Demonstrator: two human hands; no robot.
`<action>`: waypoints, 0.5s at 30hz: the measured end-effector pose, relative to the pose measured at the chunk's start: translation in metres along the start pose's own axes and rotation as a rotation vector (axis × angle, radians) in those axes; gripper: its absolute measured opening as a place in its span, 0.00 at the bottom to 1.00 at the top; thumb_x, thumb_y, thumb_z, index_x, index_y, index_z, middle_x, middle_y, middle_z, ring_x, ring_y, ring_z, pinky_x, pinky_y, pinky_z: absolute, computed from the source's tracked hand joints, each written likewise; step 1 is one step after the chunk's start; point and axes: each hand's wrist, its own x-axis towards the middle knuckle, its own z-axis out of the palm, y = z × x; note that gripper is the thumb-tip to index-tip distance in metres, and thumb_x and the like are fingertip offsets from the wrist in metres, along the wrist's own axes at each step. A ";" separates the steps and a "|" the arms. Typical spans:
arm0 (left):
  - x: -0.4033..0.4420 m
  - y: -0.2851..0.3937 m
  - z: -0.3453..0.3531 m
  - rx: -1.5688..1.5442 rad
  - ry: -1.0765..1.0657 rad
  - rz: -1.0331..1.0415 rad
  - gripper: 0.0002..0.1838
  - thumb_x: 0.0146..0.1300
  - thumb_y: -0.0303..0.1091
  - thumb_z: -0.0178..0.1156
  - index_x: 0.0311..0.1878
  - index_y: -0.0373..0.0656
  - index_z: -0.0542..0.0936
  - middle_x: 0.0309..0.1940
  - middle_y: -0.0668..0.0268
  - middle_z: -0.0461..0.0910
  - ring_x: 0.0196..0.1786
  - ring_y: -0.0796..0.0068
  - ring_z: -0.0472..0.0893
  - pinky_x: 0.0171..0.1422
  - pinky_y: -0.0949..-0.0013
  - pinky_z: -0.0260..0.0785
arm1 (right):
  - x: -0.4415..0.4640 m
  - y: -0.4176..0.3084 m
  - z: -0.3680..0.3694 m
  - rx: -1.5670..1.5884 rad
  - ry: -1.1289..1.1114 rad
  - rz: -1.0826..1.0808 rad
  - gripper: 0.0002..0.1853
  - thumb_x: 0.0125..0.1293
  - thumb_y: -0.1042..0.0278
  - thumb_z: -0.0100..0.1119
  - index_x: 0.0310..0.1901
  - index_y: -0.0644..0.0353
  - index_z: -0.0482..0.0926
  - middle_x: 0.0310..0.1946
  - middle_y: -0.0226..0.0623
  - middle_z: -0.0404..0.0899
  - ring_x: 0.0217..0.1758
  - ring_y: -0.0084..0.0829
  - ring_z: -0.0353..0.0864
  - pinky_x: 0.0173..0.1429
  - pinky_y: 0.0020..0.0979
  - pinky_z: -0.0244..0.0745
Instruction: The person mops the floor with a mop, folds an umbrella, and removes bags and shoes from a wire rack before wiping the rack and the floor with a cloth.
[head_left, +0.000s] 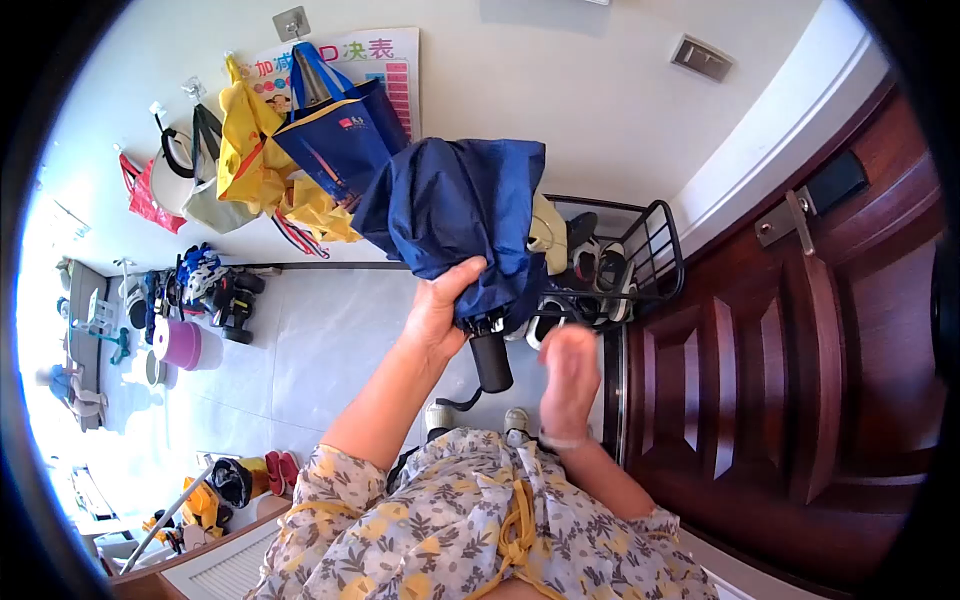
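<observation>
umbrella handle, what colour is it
The umbrella handle is black; it shows best in the head view, below the dark blue canopy.

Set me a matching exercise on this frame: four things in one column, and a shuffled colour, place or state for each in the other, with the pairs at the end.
Column one
1. Umbrella
2. Right grip
3. Door
4. Rack

Column two
A. Reddish brown
B. With shoes in it
C. Held in the left grip
D. Beside the black handle, not touching it

Pairs: 1-C, 2-D, 3-A, 4-B
</observation>
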 end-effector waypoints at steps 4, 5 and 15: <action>-0.003 0.011 0.013 0.031 0.074 0.083 0.27 0.52 0.24 0.63 0.57 0.37 0.68 0.48 0.59 0.76 0.46 0.65 0.79 0.54 0.63 0.73 | -0.013 -0.018 0.022 -0.139 -0.245 0.005 0.15 0.59 0.64 0.62 0.42 0.65 0.72 0.32 0.34 0.75 0.31 0.23 0.73 0.36 0.26 0.70; -0.004 0.010 0.014 0.032 0.069 0.080 0.27 0.52 0.24 0.63 0.57 0.37 0.68 0.48 0.59 0.76 0.46 0.65 0.79 0.54 0.63 0.73 | -0.011 -0.017 0.024 -0.065 -0.295 0.098 0.16 0.61 0.64 0.60 0.45 0.66 0.72 0.33 0.31 0.75 0.31 0.21 0.74 0.37 0.25 0.71; -0.024 -0.007 0.006 0.013 0.062 0.101 0.32 0.51 0.27 0.64 0.60 0.37 0.64 0.50 0.59 0.74 0.50 0.63 0.77 0.56 0.61 0.71 | -0.027 -0.022 0.017 -0.224 -0.432 0.172 0.18 0.62 0.61 0.57 0.44 0.68 0.69 0.22 0.45 0.77 0.23 0.39 0.79 0.29 0.36 0.71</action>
